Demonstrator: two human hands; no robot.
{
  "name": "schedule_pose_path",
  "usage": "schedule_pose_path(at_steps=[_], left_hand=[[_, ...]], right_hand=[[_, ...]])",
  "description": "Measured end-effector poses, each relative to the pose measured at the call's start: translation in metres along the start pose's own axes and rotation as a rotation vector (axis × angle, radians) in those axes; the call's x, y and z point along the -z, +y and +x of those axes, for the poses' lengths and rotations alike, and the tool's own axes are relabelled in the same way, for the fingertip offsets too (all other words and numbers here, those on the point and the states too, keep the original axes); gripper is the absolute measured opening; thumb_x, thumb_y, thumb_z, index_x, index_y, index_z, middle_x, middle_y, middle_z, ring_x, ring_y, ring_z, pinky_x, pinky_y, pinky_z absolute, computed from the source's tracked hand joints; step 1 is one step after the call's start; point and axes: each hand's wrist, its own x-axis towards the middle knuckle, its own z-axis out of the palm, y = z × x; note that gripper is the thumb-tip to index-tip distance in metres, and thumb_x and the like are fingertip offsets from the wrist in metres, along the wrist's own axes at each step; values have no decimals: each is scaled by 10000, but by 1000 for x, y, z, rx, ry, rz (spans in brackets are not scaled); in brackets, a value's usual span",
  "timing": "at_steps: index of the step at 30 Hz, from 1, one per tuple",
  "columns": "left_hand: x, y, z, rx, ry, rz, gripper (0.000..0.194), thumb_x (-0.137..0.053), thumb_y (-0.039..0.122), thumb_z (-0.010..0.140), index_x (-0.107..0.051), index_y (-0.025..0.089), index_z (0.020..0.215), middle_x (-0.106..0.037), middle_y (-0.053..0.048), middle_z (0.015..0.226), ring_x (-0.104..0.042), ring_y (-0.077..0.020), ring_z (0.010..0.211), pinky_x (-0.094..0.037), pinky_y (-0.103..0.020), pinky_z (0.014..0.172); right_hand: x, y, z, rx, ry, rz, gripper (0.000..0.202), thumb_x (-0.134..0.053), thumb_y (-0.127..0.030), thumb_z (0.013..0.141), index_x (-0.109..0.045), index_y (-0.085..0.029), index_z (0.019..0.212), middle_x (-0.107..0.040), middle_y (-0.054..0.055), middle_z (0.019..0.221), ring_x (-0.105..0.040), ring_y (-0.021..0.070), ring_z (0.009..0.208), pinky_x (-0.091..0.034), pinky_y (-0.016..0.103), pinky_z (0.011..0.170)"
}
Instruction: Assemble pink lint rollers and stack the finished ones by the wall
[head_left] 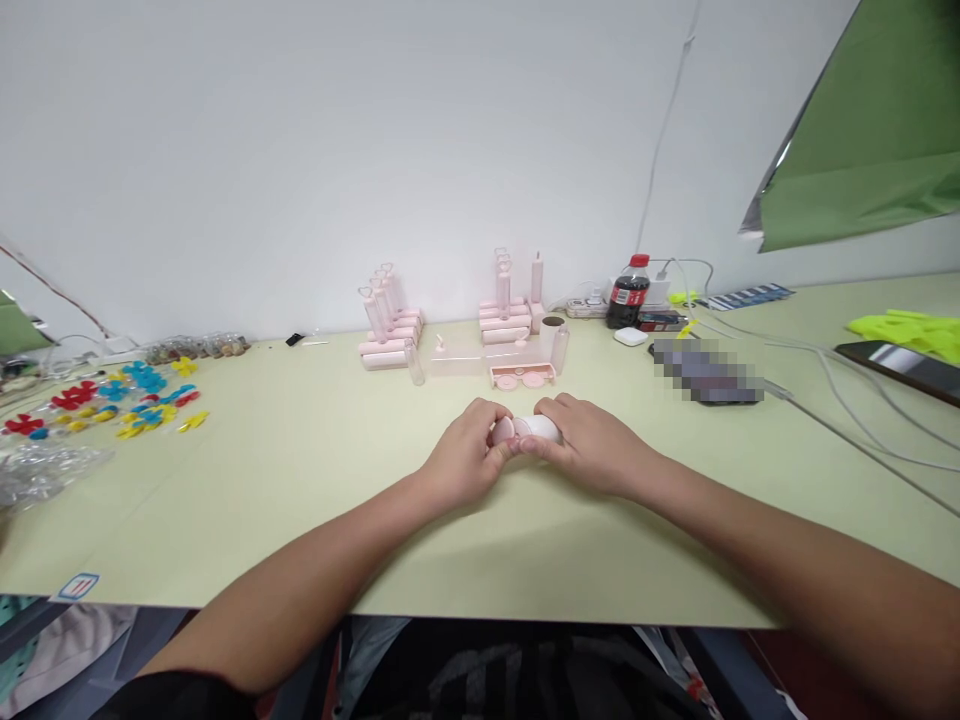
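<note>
A pale green table [300, 480] meets a plain, seemingly white wall [300, 150].

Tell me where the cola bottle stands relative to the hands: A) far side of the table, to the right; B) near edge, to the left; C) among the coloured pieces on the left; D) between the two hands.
A: the cola bottle stands by the wall, beyond and right of both hands.

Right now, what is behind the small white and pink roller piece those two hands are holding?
Behind the small white and pink roller piece, farther up the pale green table, lies a pink tray with two round caps, then stacks of pink rollers. The fingers cover the piece's underside.
</note>
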Motion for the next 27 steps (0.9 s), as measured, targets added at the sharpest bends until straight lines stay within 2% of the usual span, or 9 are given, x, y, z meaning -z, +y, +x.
schedule_pose_path(at_steps=[3, 6, 10, 17, 27], left_hand=[[3, -7, 3, -11, 4, -87, 278, -497, 425, 931, -555, 192, 1072, -566, -72, 1074, -550, -165, 829, -476, -312, 695], [6, -12, 5, 8, 8, -179, 365, -455, 463, 951, -541, 193, 1182, -560, -81, 1110, -550, -158, 833, -482, -307, 703], [5, -12, 4, 14, -61, -249, 543, -545, 531, 891, -430, 179, 1288, -556, -66, 1036, -536, -156, 802, -466, -297, 684], [-1, -10, 2, 40, -43, -231, 563, -523, 555, 894, -375, 170, 1278, -547, -42, 986, -524, -168, 817, -436, -310, 708], [-4, -13, 3, 14, 6, -203, 496, -519, 539, 902, -420, 181, 1230, -564, -49, 1010, -534, -180, 848, -443, -323, 742]], right_hand=[[-3, 3, 1, -1, 9, 52, 481, -374, -643, 927, -545, -194, 945, -609, 107, 926, -571, 249, 794, -381, 326, 651], [-6, 4, 2, 3, 11, 88, 376, -515, -566, 887, -527, -199, 965, -621, 99, 961, -581, 242, 800, -377, 309, 629], [-10, -1, 1, -13, 6, 128, 321, -559, -518, 867, -507, -207, 926, -633, 89, 942, -585, 231, 769, -360, 296, 597], [-12, -4, -1, -22, -17, 121, 343, -534, -543, 878, -481, -207, 918, -629, 92, 948, -587, 229, 766, -356, 297, 595], [-13, -5, 0, -19, 0, 122, 316, -547, -516, 872, -486, -207, 902, -639, 86, 926, -581, 222, 753, -348, 295, 590]])
